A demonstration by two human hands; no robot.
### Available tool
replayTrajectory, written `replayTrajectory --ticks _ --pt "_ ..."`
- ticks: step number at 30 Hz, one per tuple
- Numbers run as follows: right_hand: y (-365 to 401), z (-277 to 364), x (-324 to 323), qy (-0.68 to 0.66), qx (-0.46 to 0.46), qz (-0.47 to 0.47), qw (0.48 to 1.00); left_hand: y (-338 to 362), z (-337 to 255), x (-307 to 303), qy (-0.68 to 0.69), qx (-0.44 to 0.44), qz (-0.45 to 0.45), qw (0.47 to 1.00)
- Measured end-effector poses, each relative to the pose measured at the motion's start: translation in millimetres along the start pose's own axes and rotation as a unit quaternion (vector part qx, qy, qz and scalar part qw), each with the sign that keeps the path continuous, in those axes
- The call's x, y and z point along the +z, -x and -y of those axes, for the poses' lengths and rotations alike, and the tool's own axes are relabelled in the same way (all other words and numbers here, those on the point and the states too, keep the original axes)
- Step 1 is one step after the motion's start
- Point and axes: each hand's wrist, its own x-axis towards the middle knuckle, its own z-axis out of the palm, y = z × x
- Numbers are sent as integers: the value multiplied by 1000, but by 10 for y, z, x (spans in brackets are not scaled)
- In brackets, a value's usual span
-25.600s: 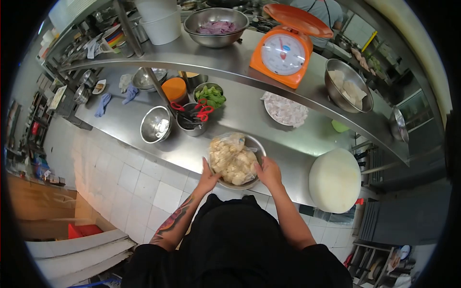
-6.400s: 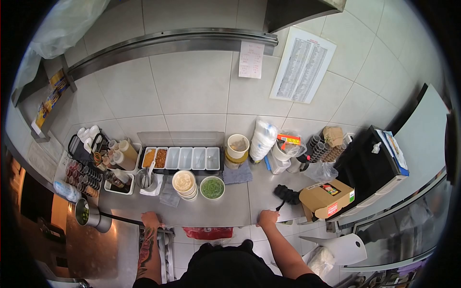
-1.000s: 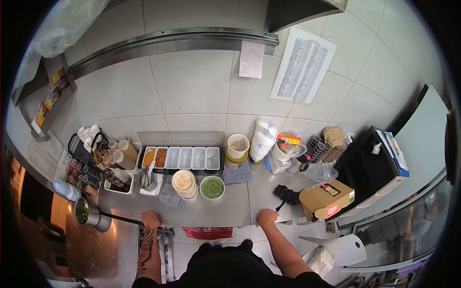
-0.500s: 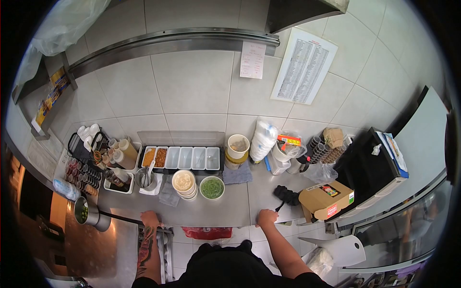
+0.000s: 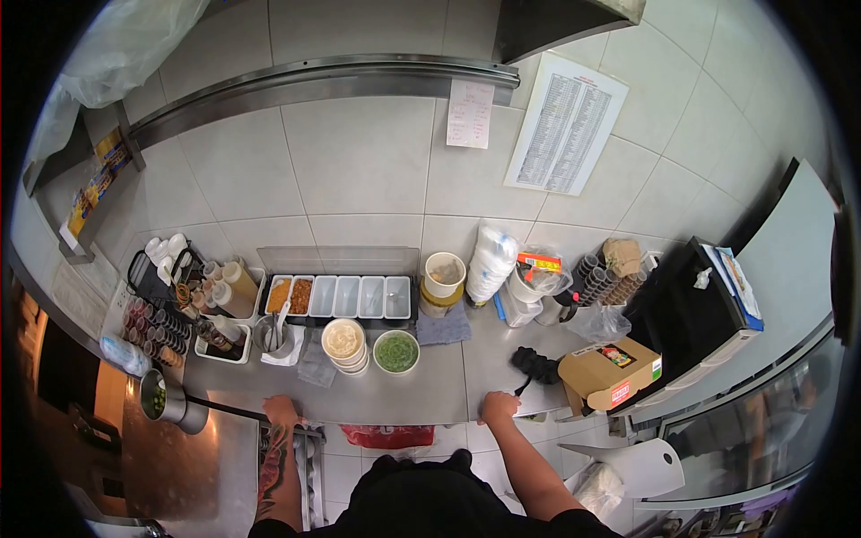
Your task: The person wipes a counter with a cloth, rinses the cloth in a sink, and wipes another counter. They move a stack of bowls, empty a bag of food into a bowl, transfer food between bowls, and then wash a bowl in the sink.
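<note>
My left hand (image 5: 280, 410) is closed over the front edge of the steel counter (image 5: 421, 403), left of the middle. Farther right, my right hand (image 5: 499, 406) is curled on the same edge. The undersides of the fingers are hidden. Between and beyond the hands stand a white tub of pale creamy food (image 5: 343, 339), stacked on other tubs, and a white tub of chopped greens (image 5: 396, 351). Behind them is a condiment holder (image 5: 414, 309) with several white compartments, two of them filled. Right of my right hand lies a black crumpled item (image 5: 535, 366).
A metal pot with a long handle (image 5: 184, 414) stands left of my left hand. Squeeze bottles (image 5: 235, 282) and stacked cups (image 5: 152, 332) crowd the left back. On the right are an open cardboard box (image 5: 583, 381) and a black cabinet (image 5: 668, 305). A shelf (image 5: 323, 79) hangs above.
</note>
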Motion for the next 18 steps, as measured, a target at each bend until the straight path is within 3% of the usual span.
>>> replayTrajectory --ticks 18 --pt "74 -12 -94 0 -11 6 1000 -78 5 104 19 -1 22 1000"
